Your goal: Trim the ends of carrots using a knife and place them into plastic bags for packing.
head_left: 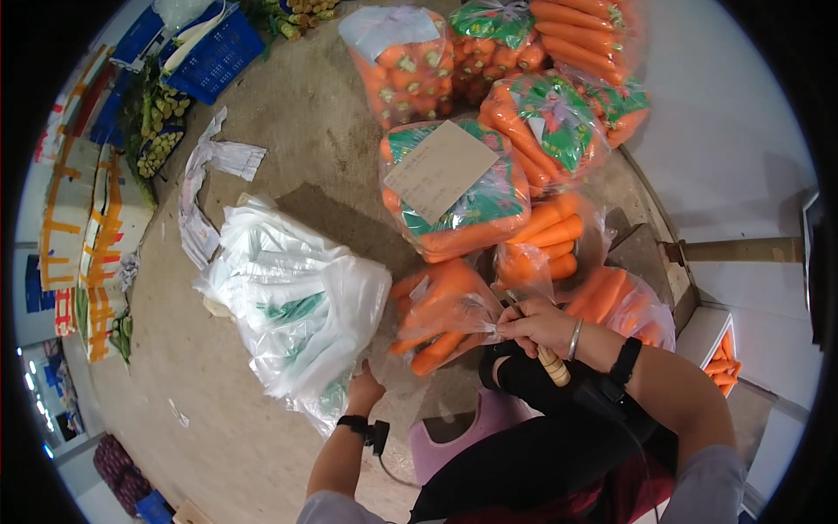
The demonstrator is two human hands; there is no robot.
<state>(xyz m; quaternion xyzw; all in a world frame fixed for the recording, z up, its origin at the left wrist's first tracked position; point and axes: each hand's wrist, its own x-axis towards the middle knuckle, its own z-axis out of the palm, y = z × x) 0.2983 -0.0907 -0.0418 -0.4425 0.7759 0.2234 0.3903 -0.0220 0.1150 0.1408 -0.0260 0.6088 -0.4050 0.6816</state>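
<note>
My right hand is closed on the twisted neck of a clear plastic bag of carrots and also holds a wooden-handled tool whose handle sticks out below the fist. The bag lies on the concrete floor in front of my knees. My left hand reaches down to the lower edge of a heap of empty clear plastic bags with green print; its fingers are tucked under the plastic, so I cannot see what they grip. Both wrists wear black bands.
Several filled carrot bags lie beyond, one with a brown card on top. Loose carrots sit in a white box at right. A blue crate and vegetable boxes line the left. A pink stool is under me.
</note>
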